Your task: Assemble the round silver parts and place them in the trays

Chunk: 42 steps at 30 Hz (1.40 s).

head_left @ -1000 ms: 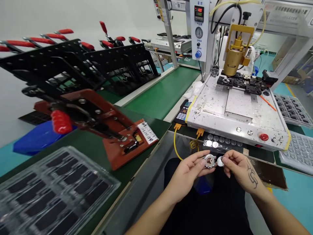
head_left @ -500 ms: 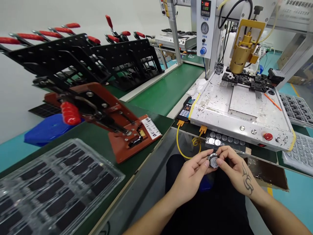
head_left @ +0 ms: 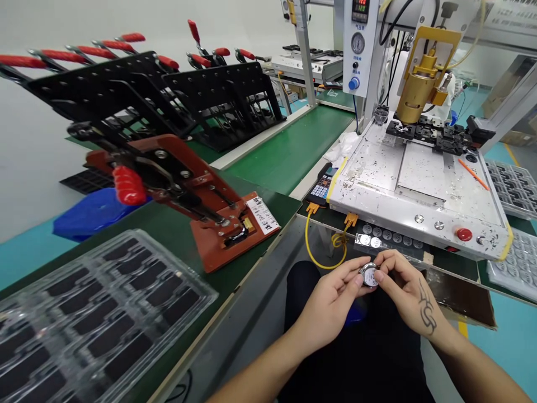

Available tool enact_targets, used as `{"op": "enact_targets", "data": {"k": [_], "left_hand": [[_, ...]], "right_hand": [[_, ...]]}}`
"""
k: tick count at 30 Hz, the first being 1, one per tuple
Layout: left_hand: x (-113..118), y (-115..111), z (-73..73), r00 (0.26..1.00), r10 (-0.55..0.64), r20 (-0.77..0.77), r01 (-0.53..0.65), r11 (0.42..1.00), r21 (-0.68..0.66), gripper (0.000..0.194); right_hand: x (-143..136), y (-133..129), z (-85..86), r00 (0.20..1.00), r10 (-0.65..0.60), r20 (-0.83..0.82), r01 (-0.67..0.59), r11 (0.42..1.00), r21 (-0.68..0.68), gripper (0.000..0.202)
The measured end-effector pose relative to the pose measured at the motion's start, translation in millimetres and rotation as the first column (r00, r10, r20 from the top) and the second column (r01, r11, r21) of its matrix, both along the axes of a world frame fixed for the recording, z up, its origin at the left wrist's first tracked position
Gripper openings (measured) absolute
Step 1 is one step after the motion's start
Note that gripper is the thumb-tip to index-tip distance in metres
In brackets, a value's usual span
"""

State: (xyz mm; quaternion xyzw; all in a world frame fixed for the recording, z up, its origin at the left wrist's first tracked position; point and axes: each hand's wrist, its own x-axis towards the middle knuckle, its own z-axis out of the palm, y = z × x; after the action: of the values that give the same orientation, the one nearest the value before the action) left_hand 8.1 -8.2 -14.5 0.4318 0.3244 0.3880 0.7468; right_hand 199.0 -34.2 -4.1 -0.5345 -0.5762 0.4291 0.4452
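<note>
Above my lap I hold a small round metal case (head_left: 368,273) with a shiny silver rim and a printed white label on its upper face. My left hand (head_left: 335,291) grips it from the left, thumb at the lower edge and fingers behind. The thumb of my right hand (head_left: 403,282) presses on the label's right side, with the fingers curled at the far edge. Fingertips hide parts of the rim. Just beyond my hands, a strip of round white stickers (head_left: 375,242) lies at the bench edge under the dispensing machine (head_left: 390,179).
To the left, a brown clamp fixture (head_left: 213,235) with a red handle stands beside a clear tray (head_left: 138,330) of dark parts. Black clamp racks (head_left: 226,95) line the green conveyor belt (head_left: 285,140). A yellow cable (head_left: 308,240) hangs in front of the bench. A sticker sheet (head_left: 514,260) lies right.
The camera view has shifted slightly. Both hands stay on the round case, which has tilted a little so its white label shows more clearly. My right thumb remains on the label.
</note>
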Motion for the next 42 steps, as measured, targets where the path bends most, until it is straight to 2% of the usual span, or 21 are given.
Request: {"op": "enact_targets", "data": {"k": [6, 10, 16, 19, 22, 23, 25, 28, 30, 32, 35, 42], "left_hand": [[2.1, -3.0, -0.3, 0.999, 0.003, -0.039, -0.001, 0.999, 0.044, 0.046], [4.7, -6.4, -4.6, 0.997, 0.032, -0.066, -0.027, 0.997, 0.074, 0.045], [7.4, -7.3, -16.4, 0.966, 0.124, -0.228, -0.069, 0.97, 0.234, 0.039], [-1.3, -0.9, -12.4, 0.952, 0.07, -0.298, 0.022, 0.955, 0.297, 0.043], [-14.3, 10.4, -0.6, 0.91, -0.012, -0.415, 0.178, 0.913, 0.366, 0.052], [-17.9, 14.3, 3.4, 0.902, -0.018, -0.431, 0.197, 0.906, 0.375, 0.054], [-22.2, 20.0, 9.4, 0.921, 0.012, -0.39, 0.141, 0.921, 0.362, 0.055], [-21.0, 21.1, 12.3, 0.957, 0.108, -0.269, -0.029, 0.959, 0.283, 0.056], [-17.8, 17.4, 12.3, 0.958, 0.149, -0.243, -0.09, 0.967, 0.237, 0.048], [-15.4, 12.4, 13.2, 0.955, 0.161, -0.249, -0.108, 0.971, 0.213, 0.033], [-15.3, 6.6, 17.4, 0.949, 0.177, -0.26, -0.124, 0.97, 0.207, 0.023], [-21.7, 5.0, 26.7, 0.937, 0.208, -0.281, -0.136, 0.958, 0.253, 0.021]], "right_hand": [[0.4, -0.1, -0.6, 0.999, -0.008, 0.038, 0.008, 1.0, 0.01, 0.021], [-1.8, -1.2, -2.2, 0.995, -0.037, 0.097, 0.031, 0.997, 0.069, 0.021], [-0.8, -1.4, -9.8, 0.939, -0.097, 0.329, 0.026, 0.977, 0.211, 0.018], [3.1, 1.6, -12.0, 0.915, -0.078, 0.395, -0.007, 0.978, 0.211, 0.012], [4.0, 6.9, -11.5, 0.914, 0.049, 0.403, -0.155, 0.959, 0.235, 0.016], [3.2, 9.0, -10.7, 0.92, 0.062, 0.387, -0.174, 0.95, 0.261, 0.015], [0.2, 13.2, -9.0, 0.953, 0.025, 0.301, -0.113, 0.954, 0.276, 0.011], [-6.1, 18.2, -7.6, 0.999, -0.018, 0.046, 0.013, 0.995, 0.099, 0.023], [-10.8, 20.1, -8.4, 0.994, -0.01, -0.111, 0.005, 0.999, -0.042, 0.032], [-15.4, 20.7, -9.6, 0.978, 0.008, -0.207, -0.03, 0.994, -0.103, 0.037], [-21.3, 19.6, -10.0, 0.968, 0.019, -0.25, -0.053, 0.99, -0.129, 0.039], [-27.8, 17.0, -10.0, 0.976, 0.024, -0.218, -0.051, 0.991, -0.12, 0.037]]}}
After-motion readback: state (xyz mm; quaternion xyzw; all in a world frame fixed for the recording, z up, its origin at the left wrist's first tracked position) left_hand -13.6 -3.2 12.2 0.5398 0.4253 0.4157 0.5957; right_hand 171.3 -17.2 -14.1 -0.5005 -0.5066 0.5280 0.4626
